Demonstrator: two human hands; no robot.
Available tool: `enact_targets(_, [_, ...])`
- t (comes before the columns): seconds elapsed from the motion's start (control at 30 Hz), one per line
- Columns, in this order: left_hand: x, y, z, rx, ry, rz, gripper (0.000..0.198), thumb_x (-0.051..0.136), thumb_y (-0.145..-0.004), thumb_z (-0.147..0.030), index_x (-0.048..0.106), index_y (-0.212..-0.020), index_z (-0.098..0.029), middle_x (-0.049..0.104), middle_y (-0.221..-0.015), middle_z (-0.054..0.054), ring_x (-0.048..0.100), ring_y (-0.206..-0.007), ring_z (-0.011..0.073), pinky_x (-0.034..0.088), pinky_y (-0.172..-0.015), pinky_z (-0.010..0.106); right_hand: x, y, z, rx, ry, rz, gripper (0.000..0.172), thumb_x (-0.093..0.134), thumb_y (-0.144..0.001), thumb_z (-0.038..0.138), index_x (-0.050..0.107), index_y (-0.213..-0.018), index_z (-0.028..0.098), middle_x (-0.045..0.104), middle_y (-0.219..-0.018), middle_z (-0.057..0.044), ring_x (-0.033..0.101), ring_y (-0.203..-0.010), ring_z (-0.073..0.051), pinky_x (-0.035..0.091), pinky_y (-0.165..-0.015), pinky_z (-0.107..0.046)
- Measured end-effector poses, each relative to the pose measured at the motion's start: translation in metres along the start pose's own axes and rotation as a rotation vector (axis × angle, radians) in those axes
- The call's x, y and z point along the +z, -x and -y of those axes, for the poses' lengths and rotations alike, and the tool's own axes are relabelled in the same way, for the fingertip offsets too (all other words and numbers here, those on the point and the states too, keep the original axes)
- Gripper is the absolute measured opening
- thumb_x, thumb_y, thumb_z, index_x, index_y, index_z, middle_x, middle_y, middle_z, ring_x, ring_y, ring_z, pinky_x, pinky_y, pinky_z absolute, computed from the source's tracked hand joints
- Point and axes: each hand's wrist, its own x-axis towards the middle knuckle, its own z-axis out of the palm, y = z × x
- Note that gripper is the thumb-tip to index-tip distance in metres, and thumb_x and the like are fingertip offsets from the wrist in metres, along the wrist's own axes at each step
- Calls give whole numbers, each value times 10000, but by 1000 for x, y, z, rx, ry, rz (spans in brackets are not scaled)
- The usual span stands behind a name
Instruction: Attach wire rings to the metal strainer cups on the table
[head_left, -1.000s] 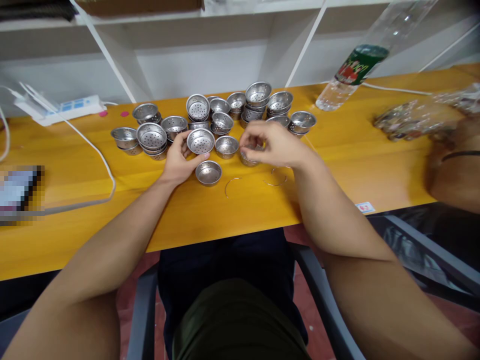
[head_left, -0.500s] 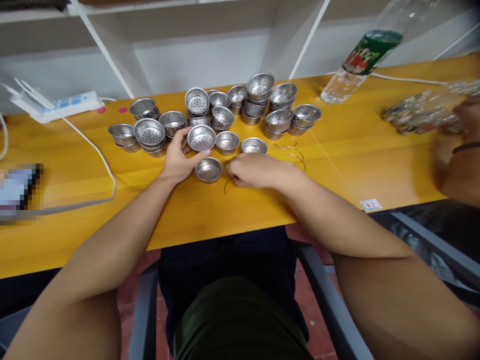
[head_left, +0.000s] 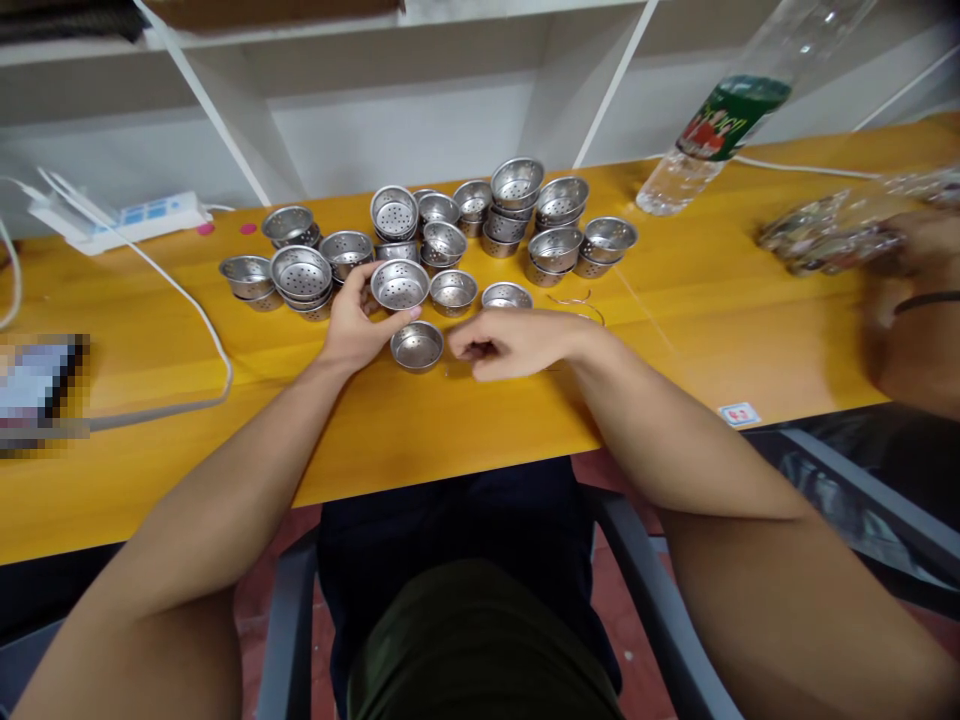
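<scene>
My left hand (head_left: 355,322) is closed on the rim of a perforated metal cup (head_left: 400,286), thumb at its front edge. Just in front of that cup, a single metal cup (head_left: 417,347) sits on the table. To its right is my right hand (head_left: 517,342), its fingers curled; what they hold, if anything, is too small to make out. Two more cups stand behind my hands, one (head_left: 453,292) in the middle and one (head_left: 508,297) partly hidden by my right hand. Thin curved wires (head_left: 581,305) lie right of that hand.
Stacked metal cups (head_left: 517,185) stand along the back of the yellow table (head_left: 675,350). A plastic bottle (head_left: 712,130) is at the back right. A co-worker's hand (head_left: 926,250) is beside a plastic bag (head_left: 832,230). A power strip (head_left: 135,220) and phone (head_left: 37,380) are at left.
My right hand has turned and its fingers have loosened somewhat. The wire that stuck out below its fingers is no longer clearly visible. My left hand keeps its hold on the cup.
</scene>
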Motion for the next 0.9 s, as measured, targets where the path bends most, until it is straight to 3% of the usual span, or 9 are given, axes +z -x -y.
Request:
enact_targets(0.13, [-2,-1,-2,48,-85,-32,969,1228,-762,-626,744,-1529,-284,835,-1544,130,859,-1443,398,751,-1318,608,-5,3,-14,-173,-235,-257,163,656,-1046,291,580,-903,275,543,-830,42,485,-767,-164,422,-752,-333])
enact_targets(0.23, [-3,-1,-5,50,-107,-31,955,1239,-751,-616,775,-1519,-290,824,-1525,119,836,-1454,398,716,-1359,615,-2,-1,-20,-152,-290,-464,222,663,-1094,347,593,-895,278,589,-855,9,518,-782,-186,463,-763,-354])
enact_targets(0.33, [-3,-1,-7,44,-96,-21,938,1235,-755,-601,781,-1515,-293,821,-1503,107,833,-1423,384,713,-1341,603,0,-6,-23,-69,-301,-587,275,677,-1126,442,592,-911,292,654,-893,-27,576,-773,-213,538,-772,-389])
enact_targets(0.6, [0,3,-19,21,-45,41,843,1171,-831,-662,771,-1460,-269,878,-1400,93,871,-1283,345,764,-1161,520,2,-10,-17,137,-273,-740,598,548,-1098,897,545,-928,324,709,-963,-94,687,-832,-292,635,-837,-486])
enact_targets(0.9, [1,6,-18,8,-53,61,861,1165,-854,-654,754,-1504,-267,897,-1415,101,897,-1271,348,782,-1148,518,5,-10,-20,110,-282,-808,702,570,-1127,1008,704,-1073,321,790,-986,-109,741,-827,-313,688,-841,-529])
